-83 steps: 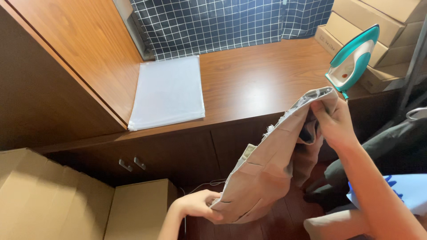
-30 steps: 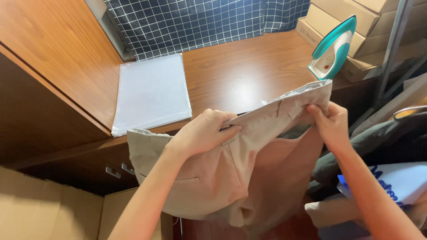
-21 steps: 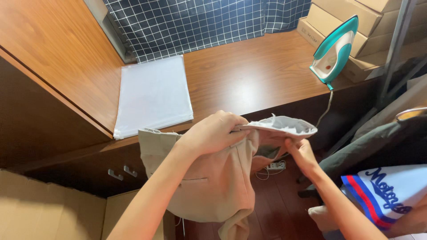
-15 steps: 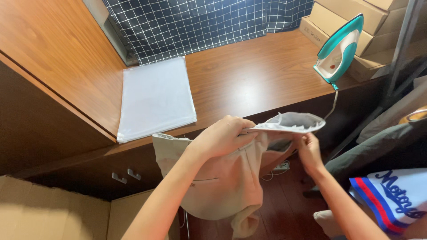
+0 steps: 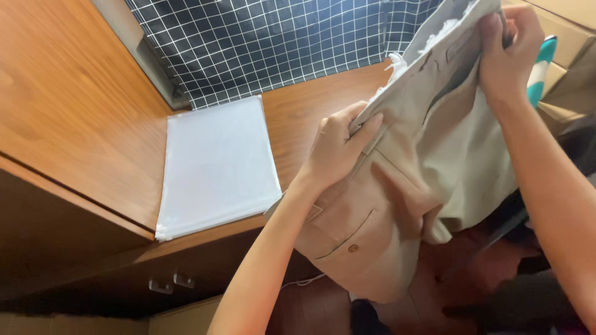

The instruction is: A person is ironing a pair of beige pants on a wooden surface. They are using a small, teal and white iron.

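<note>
1. Since a moment ago I have lifted the beige trousers (image 5: 397,205) higher and closer to my face; they now hang in front of the wooden surface (image 5: 310,111).
2. My left hand (image 5: 335,149) reaches up, its fingers (image 5: 366,127) pinched shut on the waistband.
3. My right hand (image 5: 509,49) is raised near the top edge, closed around the waistband's other end.
4. A white pad (image 5: 217,167) lies flat on the surface, just left of the trousers.
</note>
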